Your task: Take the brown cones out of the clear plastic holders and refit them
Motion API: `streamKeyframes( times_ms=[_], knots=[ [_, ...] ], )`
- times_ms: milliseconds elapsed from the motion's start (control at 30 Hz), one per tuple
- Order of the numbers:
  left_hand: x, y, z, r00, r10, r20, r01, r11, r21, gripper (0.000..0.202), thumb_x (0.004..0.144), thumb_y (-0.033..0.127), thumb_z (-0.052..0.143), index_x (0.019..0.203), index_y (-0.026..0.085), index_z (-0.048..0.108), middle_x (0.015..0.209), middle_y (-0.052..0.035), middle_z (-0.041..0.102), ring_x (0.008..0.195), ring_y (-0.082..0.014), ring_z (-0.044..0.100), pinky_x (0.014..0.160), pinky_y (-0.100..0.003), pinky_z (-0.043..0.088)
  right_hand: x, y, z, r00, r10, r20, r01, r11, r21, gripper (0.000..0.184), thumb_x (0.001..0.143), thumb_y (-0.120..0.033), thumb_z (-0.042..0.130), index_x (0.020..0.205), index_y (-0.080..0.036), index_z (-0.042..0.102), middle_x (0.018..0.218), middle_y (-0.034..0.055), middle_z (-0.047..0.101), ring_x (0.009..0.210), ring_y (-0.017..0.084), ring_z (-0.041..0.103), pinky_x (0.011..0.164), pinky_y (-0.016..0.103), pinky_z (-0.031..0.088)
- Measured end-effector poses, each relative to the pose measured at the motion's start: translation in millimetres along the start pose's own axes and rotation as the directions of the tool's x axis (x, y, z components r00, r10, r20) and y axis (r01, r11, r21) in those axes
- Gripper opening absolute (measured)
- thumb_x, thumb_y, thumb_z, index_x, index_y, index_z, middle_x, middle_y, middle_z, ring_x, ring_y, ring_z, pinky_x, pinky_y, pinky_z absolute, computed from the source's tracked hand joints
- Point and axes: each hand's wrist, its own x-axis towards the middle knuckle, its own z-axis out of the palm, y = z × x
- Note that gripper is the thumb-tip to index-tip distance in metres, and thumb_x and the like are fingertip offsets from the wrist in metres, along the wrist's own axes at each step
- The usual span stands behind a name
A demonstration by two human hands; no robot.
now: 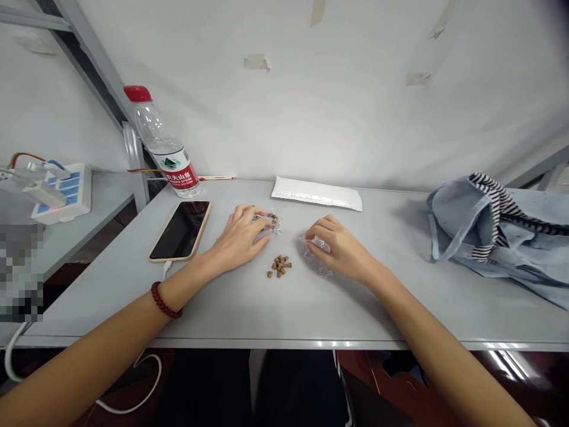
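Note:
A small heap of brown pellets (281,265) lies loose on the grey table between my hands. Beyond it, my left hand (243,235) rests with its fingertips at the edge of a clear plastic bag (276,223) that has more small brown pieces in it. The thumb of this hand stands apart from the fingers. On the other side of the heap, my right hand (334,246) has its fingers curled round another clear plastic bag (324,267). Crumpled plastic shows below the thumb, and the palm hides the rest.
A white packet (316,194) lies along the wall. At the left are a phone (181,231) on a charging cable and a water bottle (171,151) with a red cap. A pale blue cloth bag (466,225) covers the right end, and a power strip (66,193) sits far left.

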Motion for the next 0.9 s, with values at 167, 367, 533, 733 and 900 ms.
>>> streamKeyframes(
  times_ms=[167,367,533,733,900],
  knots=[
    [4,-6,5.3,1.000,-0.027,-0.011,0.026,1.000,-0.016,0.034,0.093,0.022,0.037,0.115,0.024,0.062,0.126,-0.0105,0.049,0.126,-0.0324,0.028,0.100,-0.057,0.032,0,-3,2,1.000,-0.022,0.011,0.022,1.000,0.007,0.012,0.088,-0.016,0.048,0.087,-0.017,0.060,0.081,0.0083,0.061,0.083,0.022,0.049,0.071,0.036,0.045],
    [0,-4,0.6,1.000,-0.014,-0.008,0.014,0.996,-0.092,0.024,0.088,0.022,0.046,0.099,0.021,0.067,0.129,-0.0103,0.049,0.128,-0.0337,0.027,0.102,-0.058,0.030,2,-2,2,1.000,0.011,0.001,-0.011,1.000,0.003,0.012,0.089,-0.017,0.049,0.085,-0.017,0.060,0.080,0.0078,0.060,0.080,0.022,0.049,0.071,0.035,0.045],
    [-3,5,-4.6,1.000,0.030,-0.002,-0.030,0.990,-0.139,0.023,0.085,0.032,0.053,0.100,0.021,0.066,0.129,-0.0095,0.050,0.129,-0.0335,0.028,0.103,-0.056,0.030,3,-2,7,0.999,0.033,-0.012,-0.032,0.999,0.014,0.012,0.088,-0.016,0.048,0.086,-0.018,0.060,0.078,0.0071,0.060,0.079,0.022,0.049,0.070,0.035,0.045],
    [-6,13,-5.5,0.993,0.118,0.029,-0.113,0.985,-0.133,0.020,0.085,0.034,0.057,0.094,0.022,0.069,0.123,-0.0097,0.053,0.126,-0.0340,0.031,0.101,-0.056,0.030,4,-6,13,0.999,-0.009,-0.037,0.010,1.000,0.025,0.014,0.089,-0.017,0.047,0.088,-0.019,0.061,0.079,0.0076,0.062,0.079,0.022,0.051,0.071,0.037,0.046],
    [-7,12,-7.5,0.992,0.120,0.040,-0.117,0.991,-0.067,0.022,0.084,0.036,0.059,0.092,0.017,0.068,0.110,-0.0107,0.056,0.114,-0.0318,0.039,0.096,-0.051,0.034,4,-9,13,0.999,-0.023,-0.038,0.024,0.999,0.032,0.015,0.091,-0.019,0.046,0.090,-0.018,0.062,0.080,0.0078,0.062,0.080,0.022,0.051,0.072,0.037,0.046]
  ],
)
